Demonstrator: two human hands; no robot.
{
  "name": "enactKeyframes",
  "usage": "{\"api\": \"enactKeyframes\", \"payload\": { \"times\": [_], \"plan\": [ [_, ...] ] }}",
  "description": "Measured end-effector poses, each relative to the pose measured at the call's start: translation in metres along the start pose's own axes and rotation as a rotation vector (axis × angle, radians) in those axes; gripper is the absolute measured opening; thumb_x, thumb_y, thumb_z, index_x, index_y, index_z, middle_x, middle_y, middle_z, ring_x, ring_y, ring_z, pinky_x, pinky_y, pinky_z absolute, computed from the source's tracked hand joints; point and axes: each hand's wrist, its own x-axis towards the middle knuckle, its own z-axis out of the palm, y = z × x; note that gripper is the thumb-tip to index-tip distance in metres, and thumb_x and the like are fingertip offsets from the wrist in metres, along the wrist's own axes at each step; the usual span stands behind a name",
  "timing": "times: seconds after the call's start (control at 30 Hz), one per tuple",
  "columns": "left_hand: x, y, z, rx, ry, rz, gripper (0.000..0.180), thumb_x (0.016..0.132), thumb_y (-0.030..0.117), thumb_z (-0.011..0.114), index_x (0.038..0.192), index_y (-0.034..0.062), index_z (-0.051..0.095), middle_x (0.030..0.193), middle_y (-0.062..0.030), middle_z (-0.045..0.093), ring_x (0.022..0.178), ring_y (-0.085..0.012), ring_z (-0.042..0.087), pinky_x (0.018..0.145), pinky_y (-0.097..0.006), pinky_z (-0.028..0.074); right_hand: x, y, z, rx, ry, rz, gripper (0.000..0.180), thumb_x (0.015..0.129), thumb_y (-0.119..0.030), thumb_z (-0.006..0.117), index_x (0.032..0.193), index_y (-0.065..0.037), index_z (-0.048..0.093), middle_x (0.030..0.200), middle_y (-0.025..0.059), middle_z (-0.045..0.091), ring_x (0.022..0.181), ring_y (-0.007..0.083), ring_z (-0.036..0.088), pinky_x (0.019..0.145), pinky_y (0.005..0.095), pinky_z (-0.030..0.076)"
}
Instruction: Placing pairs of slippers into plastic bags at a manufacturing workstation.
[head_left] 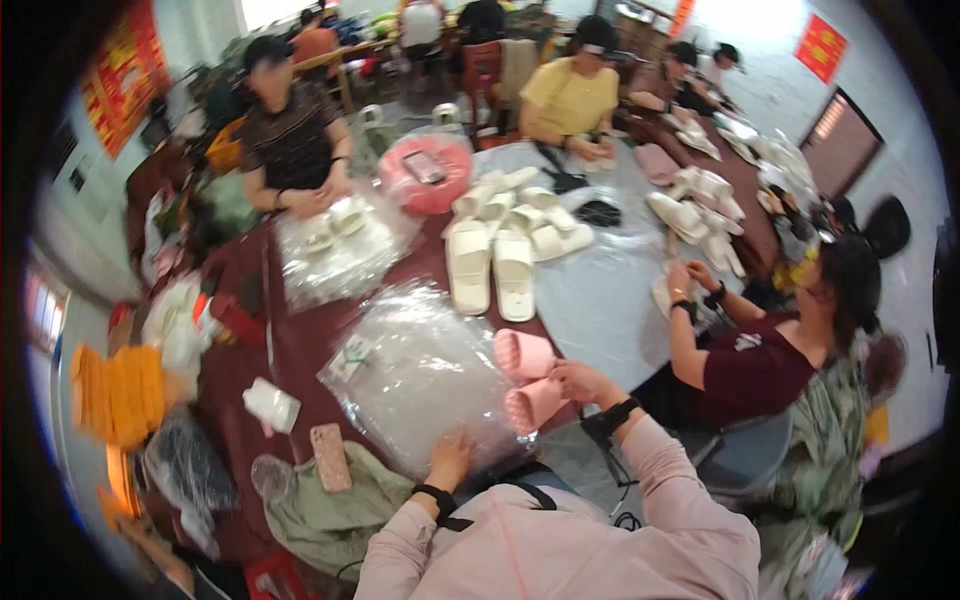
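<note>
The tabletop [290, 340] is spreading dark red on the near left and pale grey toward the far right, with several people sitting around its edge. In the near middle a stack of clear plastic bags [420, 375] is lying flat on it, crinkled and shiny. Farther off, a group of cream slippers [495, 265] is lying in pairs near the centre, and more cream slippers [700, 215] are lying along the far right side. A second heap of clear bags [340, 255] is sitting on the far left in front of a seated person.

Just right of the near bags, a pair of pink slippers [528, 378] is being held above the tabletop's near edge, one sole over the other. The right hand [580, 382] is closing around their right ends, fingers curled tight on them. The left hand [452, 458] is resting on the near edge of the plastic bags, fingers lying loosely spread and gripping nothing that can be seen.

On the near left, a pink phone [330, 456] is lying beside a grey-green cloth [325, 505].
</note>
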Motion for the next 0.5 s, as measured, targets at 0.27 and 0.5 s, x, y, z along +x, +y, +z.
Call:
{"api": "enactKeyframes", "payload": {
  "times": [0.27, 0.5],
  "plan": [
    [0.019, 0.008, -0.024, 0.169, 0.079, 0.002, 0.053, 0.078, 0.018, 0.050, 0.128, 0.0091, 0.036, 0.127, -0.0087, 0.042, 0.098, -0.0299, 0.053, 0.083, -0.042, 0.040, -0.058, 0.049, 0.026, 0.303, 0.041, 0.019, 0.018, 0.083, -0.020, 0.053, 0.095, -0.007, 0.053, 0.078, 0.0005, 0.056, 0.071, 0.0120, 0.057, 0.063, 0.0264, 0.048],
    [0.019, -0.011, -0.020, 0.015, 0.300, 0.198, 0.037, 0.074, 0.005, 0.050, 0.110, 0.0023, 0.048, 0.095, -0.0140, 0.054, 0.081, -0.0309, 0.056, 0.068, -0.040, 0.045, -0.069, 0.106, 0.028, 0.265, 0.140, 0.125, 0.024, 0.084, -0.035, 0.055, 0.088, -0.011, 0.054, 0.072, -0.0026, 0.051, 0.061, 0.0067, 0.047, 0.053, 0.0195, 0.038]
  ]
}}
